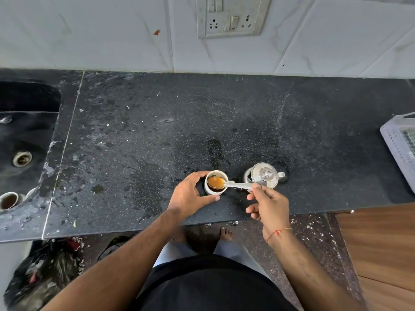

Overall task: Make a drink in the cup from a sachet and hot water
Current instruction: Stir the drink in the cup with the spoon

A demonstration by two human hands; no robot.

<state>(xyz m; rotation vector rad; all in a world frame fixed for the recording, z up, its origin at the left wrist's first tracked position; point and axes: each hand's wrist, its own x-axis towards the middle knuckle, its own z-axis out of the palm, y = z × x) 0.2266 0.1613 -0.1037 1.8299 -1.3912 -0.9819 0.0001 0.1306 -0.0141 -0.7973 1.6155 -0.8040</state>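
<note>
A small white cup (211, 191) with dark liquid stands on the black counter near its front edge. My left hand (190, 196) wraps around the cup's left side and holds it. My right hand (268, 204) pinches the handle of a steel spoon (238, 185). The spoon's bowl lies level over the cup's mouth and carries orange-brown liquid. A steel kettle (263, 176) with its lid on stands just right of the cup, behind the spoon handle. No sachet is in view.
A black sink (29, 140) lies at the left, with another used cup (9, 200) at its near corner. A pale plastic basket (402, 144) sits at the right edge. Wet patches mark the counter (146, 131). A wall socket (231, 16) is above.
</note>
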